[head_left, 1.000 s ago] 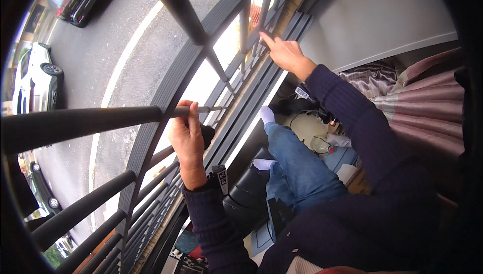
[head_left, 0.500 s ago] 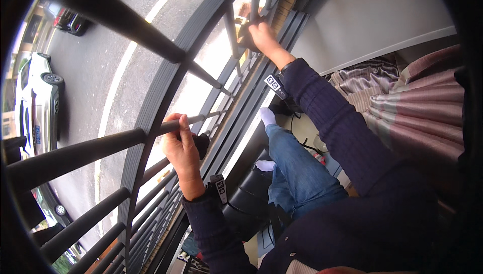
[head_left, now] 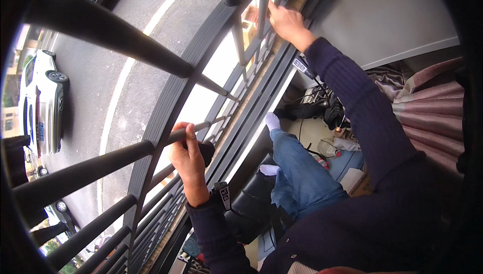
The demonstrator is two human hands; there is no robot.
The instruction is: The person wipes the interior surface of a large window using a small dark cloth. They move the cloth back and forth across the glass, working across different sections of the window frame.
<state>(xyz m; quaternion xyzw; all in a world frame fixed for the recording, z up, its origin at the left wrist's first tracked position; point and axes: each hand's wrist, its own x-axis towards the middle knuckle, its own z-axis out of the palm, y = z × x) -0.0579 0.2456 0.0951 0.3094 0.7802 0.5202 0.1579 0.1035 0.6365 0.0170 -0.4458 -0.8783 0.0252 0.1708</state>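
A dark grey metal window grille (head_left: 168, 100) crosses the left half of the view. My left hand (head_left: 188, 157) is closed round one of its bars (head_left: 100, 165), the thumb lying over the top. A small black thing (head_left: 206, 152) shows beside that palm; its kind is unclear. Higher up and to the right, my right hand (head_left: 292, 25) is at the far bars (head_left: 262, 12), index finger stretched along them. Its other fingers are curled and mostly hidden, and what they hold cannot be made out. Both wrists wear small black devices with patterned tags (head_left: 302, 66).
Sliding window tracks (head_left: 251, 118) run between the grille and the room. My legs in jeans (head_left: 302, 173) rest on a black padded surface (head_left: 246, 188). Cables and clutter (head_left: 322, 108) lie beyond my feet; a pink curtain (head_left: 432, 108) hangs at right. Outside are a road and parked cars (head_left: 48, 108).
My right hand has moved farther out and to the right along the grille. The dark thing under it no longer shows. My left hand keeps its hold while the view shifts slightly.
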